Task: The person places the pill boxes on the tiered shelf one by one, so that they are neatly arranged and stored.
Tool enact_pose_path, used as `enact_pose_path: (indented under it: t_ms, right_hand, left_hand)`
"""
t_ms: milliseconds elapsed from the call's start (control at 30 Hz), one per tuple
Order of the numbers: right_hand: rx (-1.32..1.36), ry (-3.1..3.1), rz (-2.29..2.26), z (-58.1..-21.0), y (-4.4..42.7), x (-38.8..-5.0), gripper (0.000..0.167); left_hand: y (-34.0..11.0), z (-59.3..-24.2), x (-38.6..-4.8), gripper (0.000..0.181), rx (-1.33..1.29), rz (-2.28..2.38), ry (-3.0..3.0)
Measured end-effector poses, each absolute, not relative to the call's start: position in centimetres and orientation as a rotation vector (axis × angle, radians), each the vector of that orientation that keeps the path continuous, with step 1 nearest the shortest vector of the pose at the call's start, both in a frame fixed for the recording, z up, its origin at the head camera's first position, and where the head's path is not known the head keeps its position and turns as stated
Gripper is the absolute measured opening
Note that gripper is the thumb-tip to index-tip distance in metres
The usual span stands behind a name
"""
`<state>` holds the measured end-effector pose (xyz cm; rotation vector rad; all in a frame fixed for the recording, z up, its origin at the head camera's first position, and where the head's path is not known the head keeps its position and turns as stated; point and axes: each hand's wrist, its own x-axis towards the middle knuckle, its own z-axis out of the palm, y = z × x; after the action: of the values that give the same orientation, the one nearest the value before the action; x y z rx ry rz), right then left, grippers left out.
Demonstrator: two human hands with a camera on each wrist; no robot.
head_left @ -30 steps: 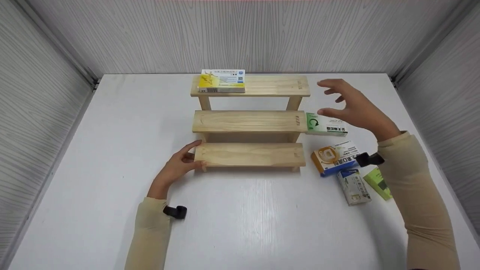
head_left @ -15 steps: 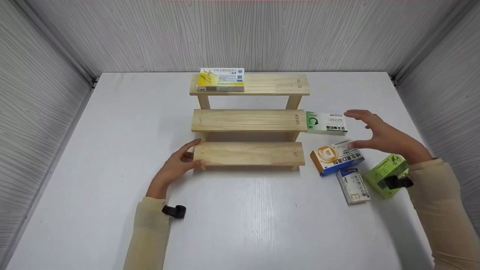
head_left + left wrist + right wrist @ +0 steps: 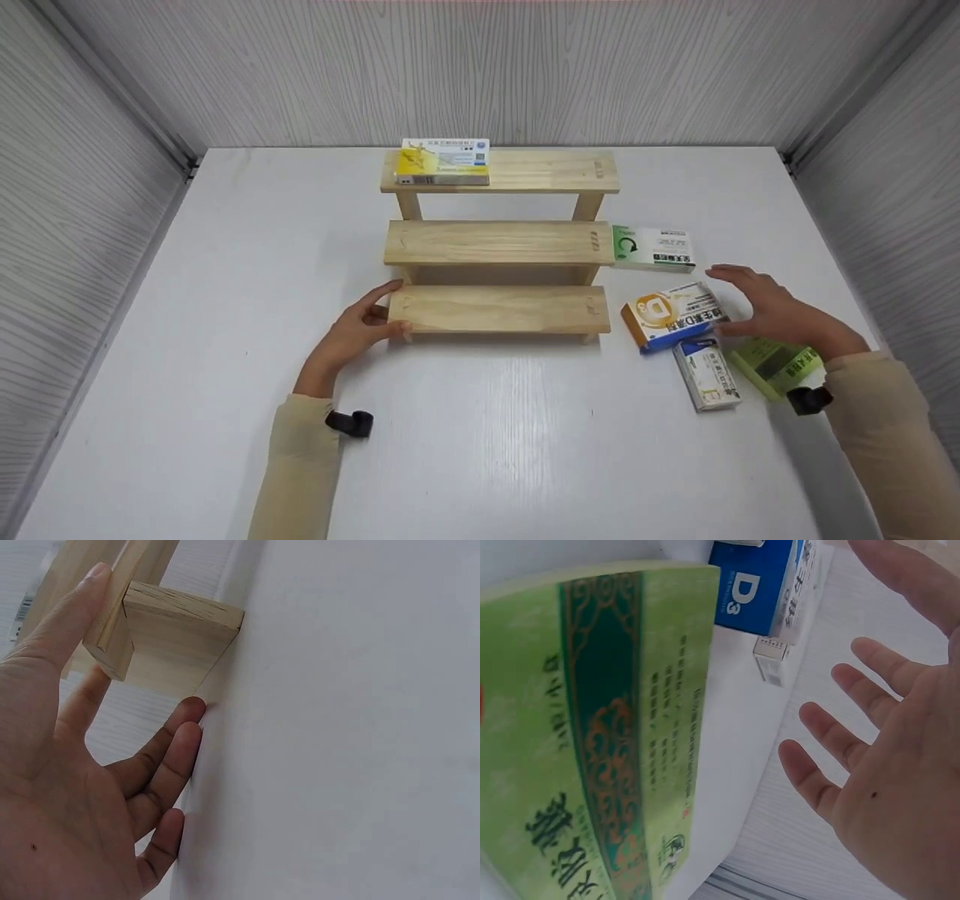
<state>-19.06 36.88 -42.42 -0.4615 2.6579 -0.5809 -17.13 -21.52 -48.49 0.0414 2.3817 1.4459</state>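
A three-tier wooden step rack (image 3: 495,309) stands mid-table. My left hand (image 3: 358,330) grips the left end of its lowest board, thumb at the front edge and index finger behind. In the left wrist view, the thumb and index finger lie on either side of the board (image 3: 112,637), while the other fingers touch nothing of it. My right hand (image 3: 776,311) hovers, fingers spread and holding nothing, at the right of an orange, white and blue D3 medicine box (image 3: 675,315). Under that wrist lies a green medicine box (image 3: 772,364), partly hidden; its green face (image 3: 600,727) fills much of the right wrist view.
A yellow and white medicine box (image 3: 444,161) lies on the top tier's left end. Beside the middle tier's right end is a green and white box (image 3: 654,249). A small white and blue box (image 3: 706,375) lies in front of the D3 box. Grey panels surround the table.
My right hand has moved right and toward the front, from beside the upper tiers, past the green and white box, to the D3 box. My left hand keeps its grip in place.
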Motion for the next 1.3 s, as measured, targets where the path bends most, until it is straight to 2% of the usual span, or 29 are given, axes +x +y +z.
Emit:
enact_pose_path:
  t_ms: [333, 933, 1300]
  right_hand:
    - [-0.402, 2.635, -0.490, -44.1, 37.1, -19.2, 0.082]
    - [-0.354, 2.602, -0.638, -44.3, 37.0, -19.4, 0.071]
    - [-0.440, 2.623, -0.778, -44.6, 37.6, -18.7, 0.062]
  left_hand:
    - [-21.6, -48.6, -17.1, 0.075, 0.046, 1.444, 2.384]
    - [-21.6, -48.6, -17.0, 0.074, 0.049, 1.451, 2.392]
    - [-21.6, -48.7, -17.1, 0.074, 0.058, 1.448, 2.395]
